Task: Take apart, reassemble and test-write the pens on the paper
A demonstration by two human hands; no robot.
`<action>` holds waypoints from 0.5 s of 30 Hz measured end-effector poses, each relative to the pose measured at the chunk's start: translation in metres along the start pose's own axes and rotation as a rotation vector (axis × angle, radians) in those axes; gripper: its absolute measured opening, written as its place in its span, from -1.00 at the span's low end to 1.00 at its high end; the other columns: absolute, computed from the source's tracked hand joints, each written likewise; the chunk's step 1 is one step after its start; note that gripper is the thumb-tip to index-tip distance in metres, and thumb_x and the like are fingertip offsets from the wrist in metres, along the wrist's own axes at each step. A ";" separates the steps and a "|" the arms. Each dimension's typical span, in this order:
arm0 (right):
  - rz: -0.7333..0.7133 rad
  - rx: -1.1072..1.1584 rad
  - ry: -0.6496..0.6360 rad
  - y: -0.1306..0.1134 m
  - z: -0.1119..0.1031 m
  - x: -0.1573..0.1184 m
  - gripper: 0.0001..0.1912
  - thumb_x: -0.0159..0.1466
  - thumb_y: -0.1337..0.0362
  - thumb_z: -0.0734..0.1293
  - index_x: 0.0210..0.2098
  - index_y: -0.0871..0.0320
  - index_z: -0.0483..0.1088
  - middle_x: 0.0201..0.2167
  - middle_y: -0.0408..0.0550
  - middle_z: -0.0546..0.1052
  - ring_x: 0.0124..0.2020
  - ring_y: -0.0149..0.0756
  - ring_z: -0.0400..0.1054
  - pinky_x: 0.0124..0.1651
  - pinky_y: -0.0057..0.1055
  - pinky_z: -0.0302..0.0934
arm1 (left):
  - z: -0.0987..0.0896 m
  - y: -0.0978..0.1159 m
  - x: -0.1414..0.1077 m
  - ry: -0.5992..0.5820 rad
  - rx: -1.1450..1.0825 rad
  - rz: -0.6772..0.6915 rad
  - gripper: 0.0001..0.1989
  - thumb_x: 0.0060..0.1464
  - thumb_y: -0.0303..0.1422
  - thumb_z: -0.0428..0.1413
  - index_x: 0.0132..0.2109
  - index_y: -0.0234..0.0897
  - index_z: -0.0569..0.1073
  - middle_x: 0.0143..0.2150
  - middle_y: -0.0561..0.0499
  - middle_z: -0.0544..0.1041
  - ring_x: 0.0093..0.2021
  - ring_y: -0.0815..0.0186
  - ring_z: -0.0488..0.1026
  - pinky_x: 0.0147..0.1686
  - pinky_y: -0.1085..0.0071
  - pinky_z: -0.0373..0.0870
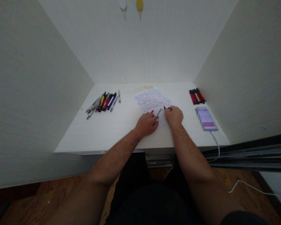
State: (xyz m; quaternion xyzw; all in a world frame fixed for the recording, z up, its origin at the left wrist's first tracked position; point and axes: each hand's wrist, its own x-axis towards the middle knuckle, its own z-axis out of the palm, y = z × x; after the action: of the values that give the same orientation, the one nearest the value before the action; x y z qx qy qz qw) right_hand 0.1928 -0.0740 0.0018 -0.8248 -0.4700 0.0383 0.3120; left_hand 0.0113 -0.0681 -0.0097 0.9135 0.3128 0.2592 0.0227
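Note:
A sheet of paper [152,99] covered with rows of coloured marks lies on the white desk. My left hand [147,123] rests at its lower left edge with fingers closed; a red tip [152,111] shows beyond the fingers, and a thin black piece [159,111] sticks out near the fingertips. My right hand [174,115] is closed in a pinch at the paper's right side, on a small dark-tipped piece [164,107], apparently part of a pen. The two hands are a small distance apart.
Many pens and markers [104,102] lie in a loose pile at the left. Several red, black, blue and yellow pens [197,96] sit in a row at the right. Below them a phone [206,119] lies with a white cable [216,142]. Panels enclose the desk [89,137].

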 end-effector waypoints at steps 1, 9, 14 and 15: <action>0.015 0.001 0.005 0.000 0.000 0.000 -0.73 0.20 0.17 0.25 -0.28 0.14 0.54 -0.28 0.12 0.58 -0.25 -0.10 0.43 -0.18 -0.26 0.25 | 0.000 -0.001 0.000 0.033 -0.023 -0.030 -0.77 0.18 -0.35 0.06 -0.08 -0.27 0.54 -0.17 -0.13 0.53 -0.12 0.17 0.44 -0.08 0.19 0.39; 0.113 0.038 0.033 0.005 0.003 0.008 -0.76 0.21 0.23 0.20 -0.39 0.11 0.50 -0.36 0.09 0.58 -0.31 -0.14 0.41 -0.21 -0.30 0.21 | -0.005 -0.025 0.007 0.314 -0.217 -0.633 -0.81 0.17 -0.40 -0.02 -0.36 -0.26 0.44 -0.35 -0.01 0.54 -0.30 0.31 0.44 -0.25 0.37 0.37; 0.073 0.125 -0.004 0.015 -0.001 0.020 -0.79 0.18 0.24 0.23 -0.44 0.15 0.48 -0.41 0.02 0.58 -0.34 -0.22 0.39 -0.23 -0.38 0.19 | -0.014 -0.049 0.009 0.271 -0.325 -0.750 -0.82 0.13 -0.34 0.03 -0.36 -0.26 0.49 -0.38 0.05 0.55 -0.31 0.33 0.44 -0.25 0.42 0.33; 0.053 0.144 0.003 0.019 -0.003 0.023 -0.79 0.19 0.24 0.23 -0.43 0.16 0.48 -0.41 0.01 0.58 -0.34 -0.23 0.39 -0.23 -0.39 0.19 | -0.018 -0.057 0.009 0.223 -0.317 -0.739 -0.83 0.11 -0.33 0.04 -0.34 -0.27 0.51 -0.37 0.04 0.57 -0.30 0.32 0.45 -0.24 0.43 0.32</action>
State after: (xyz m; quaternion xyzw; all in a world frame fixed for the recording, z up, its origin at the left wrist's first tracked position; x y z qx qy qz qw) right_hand 0.2210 -0.0643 -0.0007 -0.8124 -0.4436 0.0789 0.3701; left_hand -0.0237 -0.0194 -0.0015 0.6912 0.5763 0.3760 0.2206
